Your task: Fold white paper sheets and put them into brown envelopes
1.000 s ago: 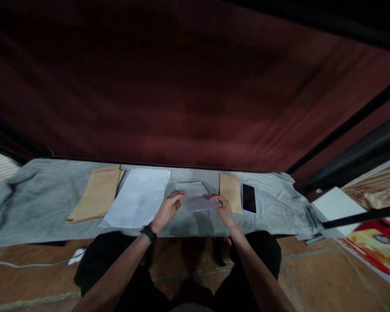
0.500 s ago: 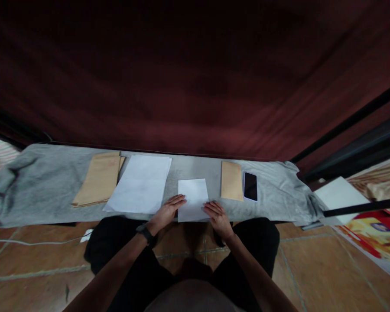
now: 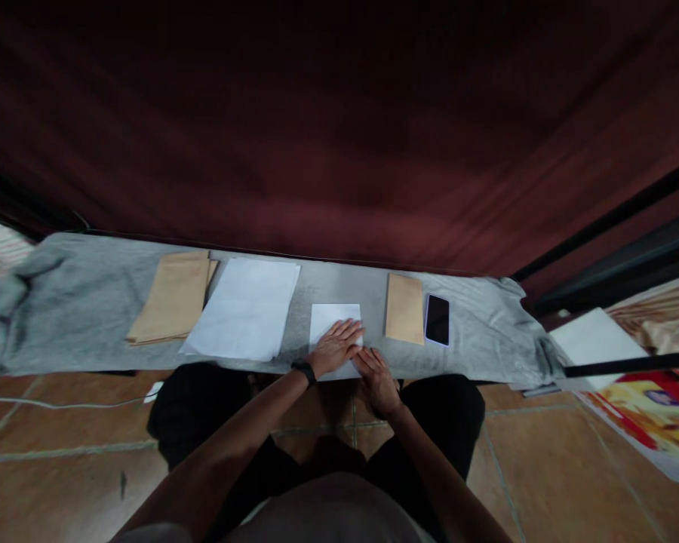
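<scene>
A small folded white sheet (image 3: 333,317) lies on the grey cloth (image 3: 73,309) in front of me. My left hand (image 3: 335,347) rests flat on it, fingers stretched out, a black band on the wrist. Just to its right, my right hand (image 3: 376,371) also lies open, fingers pressing the sheet's near right corner. A stack of larger white paper (image 3: 243,309) is to the left, with brown envelopes (image 3: 173,305) beyond it. A single brown envelope (image 3: 404,309) and a dark phone (image 3: 437,320) lie to the right.
A dark red curtain (image 3: 339,136) hangs behind the cloth-covered surface. Brown tiled floor (image 3: 543,467) lies below, with a white cable (image 3: 50,403) at left. A white board (image 3: 591,347) and a colourful printed box (image 3: 650,418) sit at right, near black bars (image 3: 628,367).
The sheet was held up in both hands, then laid on the cloth. My left hand has slid from its left edge onto its middle; the right hand stays at the near right corner.
</scene>
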